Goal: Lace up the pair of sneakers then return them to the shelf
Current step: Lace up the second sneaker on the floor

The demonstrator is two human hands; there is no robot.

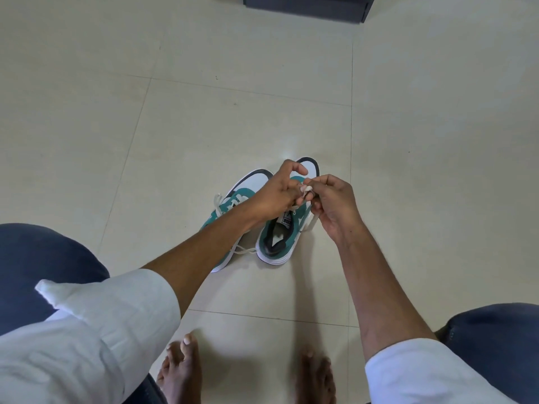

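Two teal and white sneakers stand side by side on the tiled floor, toes pointing away from me. The left sneaker (233, 196) has a loose white lace trailing near its heel (243, 250). Above the right sneaker (277, 240), my left hand (277, 193) and my right hand (332, 205) meet, both pinching that shoe's white lace (305, 190) between the fingertips. Another stretch of the lace hangs under my right hand. My left forearm crosses over the left sneaker and hides its middle.
A dark box or shelf base (306, 5) sits at the far top edge of the floor. My bare feet (180, 371) rest on the tiles near the bottom, with my knees in dark trousers at both sides.
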